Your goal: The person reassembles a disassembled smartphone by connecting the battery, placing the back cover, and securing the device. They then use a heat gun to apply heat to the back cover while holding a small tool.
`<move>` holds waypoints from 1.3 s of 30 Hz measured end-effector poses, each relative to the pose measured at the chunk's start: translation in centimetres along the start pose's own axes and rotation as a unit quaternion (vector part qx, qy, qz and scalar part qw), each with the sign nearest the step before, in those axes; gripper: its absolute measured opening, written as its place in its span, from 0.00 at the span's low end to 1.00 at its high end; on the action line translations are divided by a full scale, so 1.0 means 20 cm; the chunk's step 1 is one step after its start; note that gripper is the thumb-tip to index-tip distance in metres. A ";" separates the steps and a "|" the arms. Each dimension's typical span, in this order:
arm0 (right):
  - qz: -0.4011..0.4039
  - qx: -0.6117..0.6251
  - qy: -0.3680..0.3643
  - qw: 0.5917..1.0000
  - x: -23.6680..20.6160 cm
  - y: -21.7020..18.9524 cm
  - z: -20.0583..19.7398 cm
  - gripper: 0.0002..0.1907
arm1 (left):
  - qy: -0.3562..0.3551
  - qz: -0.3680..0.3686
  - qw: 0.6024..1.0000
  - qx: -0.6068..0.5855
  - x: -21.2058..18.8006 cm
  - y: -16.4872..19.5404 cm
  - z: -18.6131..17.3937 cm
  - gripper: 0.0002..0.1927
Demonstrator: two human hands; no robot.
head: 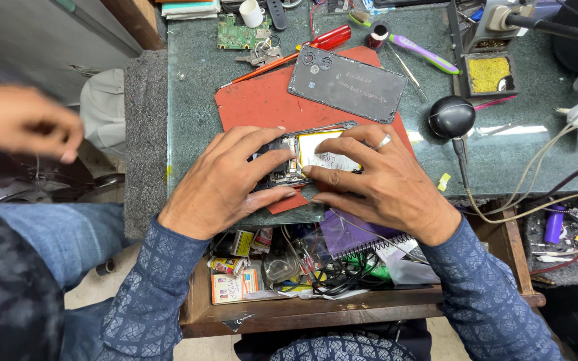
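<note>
An opened phone point(316, 150) lies on a red mat point(262, 100) on the green stone worktop, its white battery and circuit board showing. My left hand point(225, 177) rests over the phone's left end, fingers pressing on the board area. My right hand point(376, 177), with a ring on one finger, covers the right end, its fingertips on the battery's lower edge. Both hands steady the phone body between them. The phone's dark back cover point(346, 83) lies apart on the mat, farther back.
A red-handled screwdriver point(302, 50), a purple tool point(419, 50), a green circuit board point(239, 33) and a black round blower point(451, 117) lie on the worktop. An open drawer point(302, 274) below holds clutter. Another person's hand point(21, 120) hovers at left.
</note>
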State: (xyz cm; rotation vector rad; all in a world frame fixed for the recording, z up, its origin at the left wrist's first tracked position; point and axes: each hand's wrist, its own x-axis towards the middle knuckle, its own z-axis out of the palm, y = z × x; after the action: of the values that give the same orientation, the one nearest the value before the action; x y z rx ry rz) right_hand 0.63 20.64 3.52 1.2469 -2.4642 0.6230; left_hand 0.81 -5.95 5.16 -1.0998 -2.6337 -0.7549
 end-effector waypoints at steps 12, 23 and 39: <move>-0.003 -0.001 0.002 1.000 0.00 0.00 0.00 0.22 | 0.012 0.004 0.999 0.045 -0.03 0.02 0.02 0.21; 0.002 0.010 0.006 1.000 0.00 0.00 0.01 0.22 | 0.019 0.019 0.995 0.098 -0.03 0.03 0.05 0.20; 0.034 0.054 0.003 0.998 0.02 -0.02 -0.01 0.26 | 0.035 -0.005 0.999 0.014 -0.04 0.00 0.04 0.23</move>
State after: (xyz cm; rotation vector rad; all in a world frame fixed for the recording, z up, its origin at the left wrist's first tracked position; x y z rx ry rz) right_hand 0.81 20.30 3.95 1.2011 -2.5082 0.7850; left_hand 1.35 -5.97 4.13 -1.0355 -2.5851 -0.7435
